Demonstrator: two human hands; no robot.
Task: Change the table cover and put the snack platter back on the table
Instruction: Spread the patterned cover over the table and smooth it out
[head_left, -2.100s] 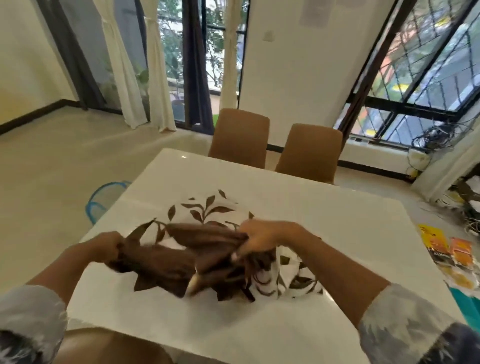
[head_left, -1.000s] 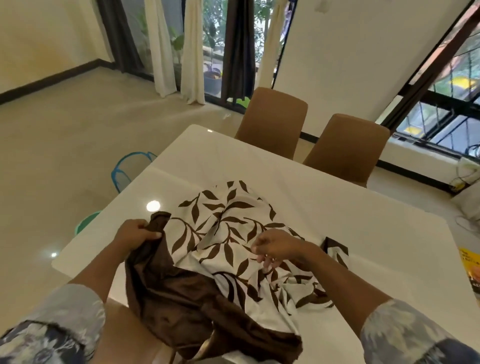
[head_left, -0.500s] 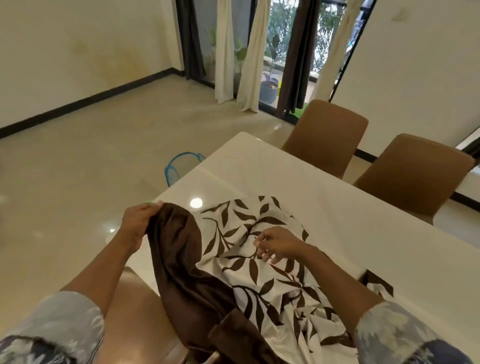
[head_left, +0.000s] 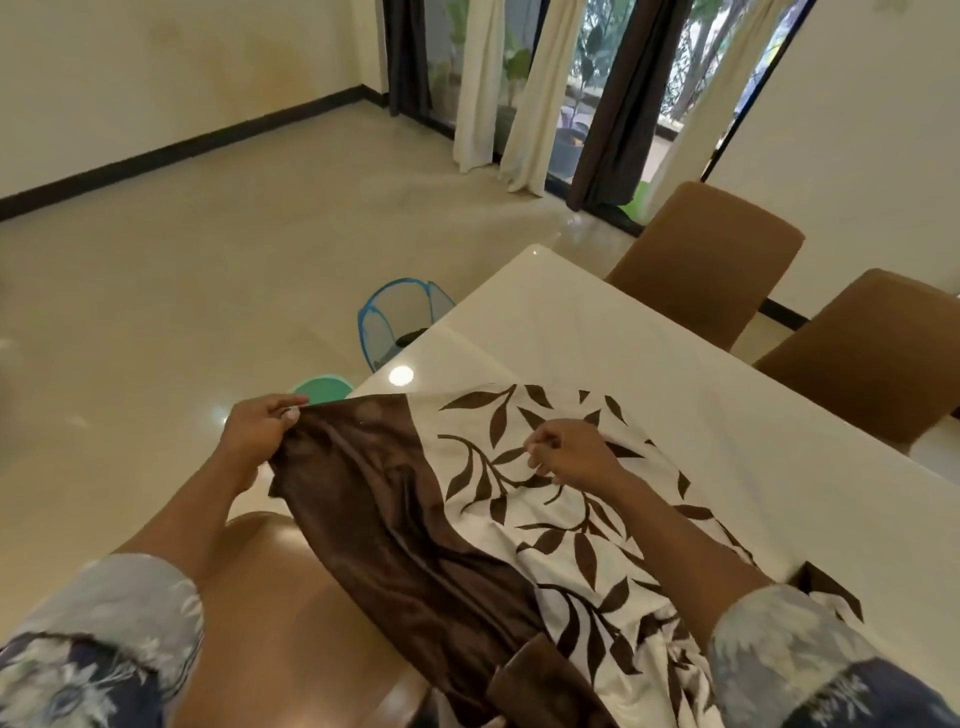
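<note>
While bunched on the table (head_left: 571, 332), table cover (head_left: 519, 525) pinched in left grip (head_left: 254, 431); right grip (head_left: 571, 452) unclear.

Soft cloth for the table cover (head_left: 545, 519), matt white with a brown leaf print; slightly shiny, satin-like brown border (head_left: 374, 509), creased. Smooth, glossy white top on the table (head_left: 675, 374), with lamp glare. Polished, shiny floor (head_left: 208, 260). Matt brown fabric on the chairs (head_left: 711, 260). Thin blue mesh basket (head_left: 395, 322).

L hand (head_left: 260, 431) pinches the cloth (head_left: 363, 499) edge w/ thumb & fingers, arm out straight, while R hand (head_left: 571, 452) sits right of that grip, fingers curled down, can't tell if holding.
</note>
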